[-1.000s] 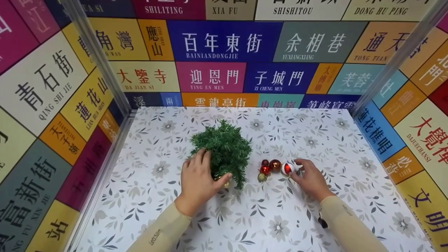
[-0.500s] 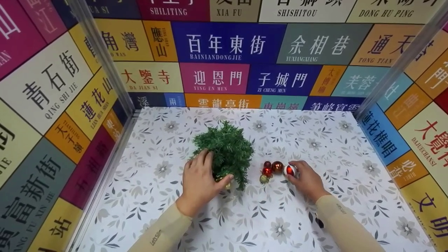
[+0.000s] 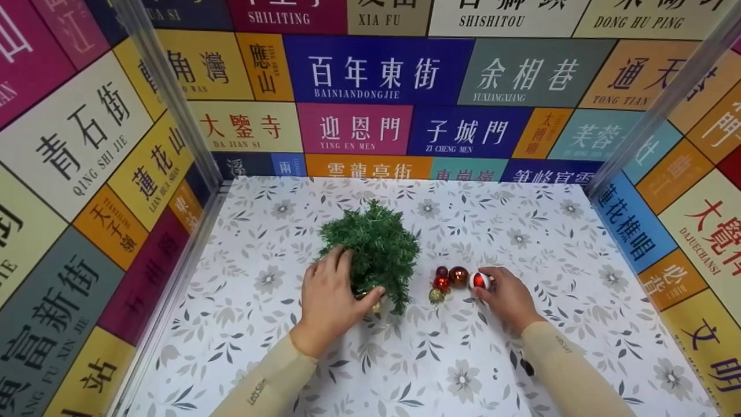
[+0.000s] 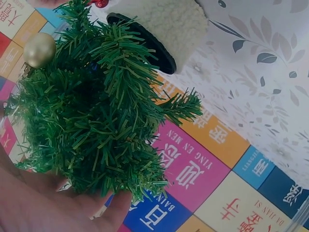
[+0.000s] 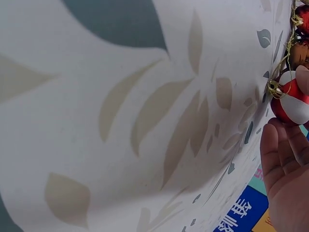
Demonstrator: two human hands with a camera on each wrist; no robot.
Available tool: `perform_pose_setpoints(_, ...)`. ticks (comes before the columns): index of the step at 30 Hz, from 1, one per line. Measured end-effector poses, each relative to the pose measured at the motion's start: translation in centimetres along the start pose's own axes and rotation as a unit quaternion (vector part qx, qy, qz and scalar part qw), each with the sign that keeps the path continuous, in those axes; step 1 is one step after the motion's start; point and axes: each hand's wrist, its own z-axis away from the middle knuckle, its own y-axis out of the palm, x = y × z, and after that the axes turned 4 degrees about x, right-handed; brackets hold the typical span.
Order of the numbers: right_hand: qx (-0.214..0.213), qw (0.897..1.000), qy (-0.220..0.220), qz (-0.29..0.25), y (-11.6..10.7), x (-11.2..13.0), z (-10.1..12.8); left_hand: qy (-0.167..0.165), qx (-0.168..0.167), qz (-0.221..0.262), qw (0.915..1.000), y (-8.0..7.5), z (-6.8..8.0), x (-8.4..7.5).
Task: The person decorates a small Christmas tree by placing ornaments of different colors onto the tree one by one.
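A red-and-white bauble (image 3: 479,281) sits pinched in the right hand (image 3: 507,298), fingers curled round it, just beside 4 more small baubles (image 3: 444,282). The left hand (image 3: 331,301) grips a small green tree (image 3: 375,249) at its side, thumb tucked beneath. Both rest on a leaf-patterned tabletop (image 3: 463,370), walled by colourful sign panels (image 3: 370,69).
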Motion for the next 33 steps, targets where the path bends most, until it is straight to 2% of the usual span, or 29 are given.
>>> perform_pose_setpoints(9, -0.005, 1.0, 0.011, -0.02, -0.01, 0.07, 0.16, 0.007, -0.019, -0.006, 0.9998, 0.04, -0.11, -0.19)
perform_pose_setpoints(16, 0.001, 0.999, 0.015, -0.031, -0.13, 0.12, 0.21, -0.005, -0.022, -0.013, 0.9997, 0.06, -0.05, -0.4)
perform_pose_setpoints(22, -0.007, 1.0, 0.008, -0.022, -0.04, 0.06, 0.16, -0.013, -0.026, -0.04, 0.9988, 0.23, -0.06, -0.52)
perform_pose_setpoints(33, 0.0, 1.0, 0.004, -0.008, -0.17, 0.07, -0.01, -0.017, 0.012, -0.036, 0.9991, 0.13, -0.01, -0.45)
